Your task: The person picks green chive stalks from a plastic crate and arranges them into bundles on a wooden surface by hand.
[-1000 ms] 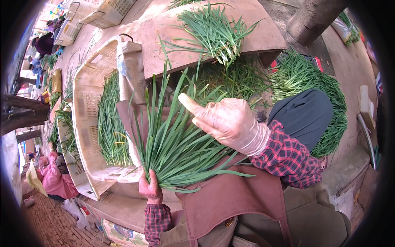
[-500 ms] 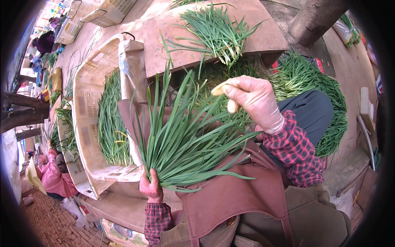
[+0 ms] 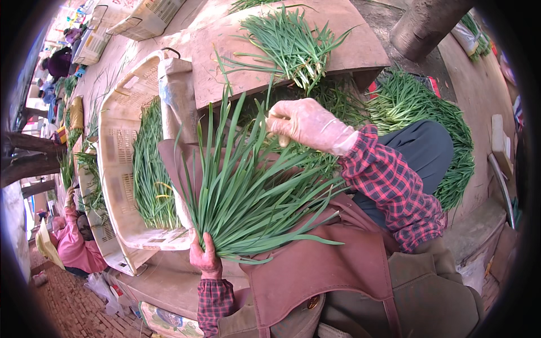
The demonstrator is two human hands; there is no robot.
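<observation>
My left hand (image 3: 204, 256) grips the base of a fanned bunch of long green leaves (image 3: 242, 191) that rests on my brown apron (image 3: 315, 265). My right hand (image 3: 307, 124), in a thin pale glove, hovers over the upper tips of the bunch with its fingers curled together, pinching at a leaf tip. My right sleeve is red plaid. A pale plastic crate (image 3: 121, 169) with more green leaves in it lies just left of the bunch.
A wooden board (image 3: 360, 50) ahead carries a loose pile of green leaves (image 3: 290, 42). A larger heap of green leaves (image 3: 422, 112) lies on the ground at right beside my dark trouser knee. A person in pink (image 3: 73, 242) crouches at lower left. More crates stand far left.
My right hand has swung from the right with thumb out, up over the bunch, and has closed its fingers at the leaf tips. My left hand keeps its grip.
</observation>
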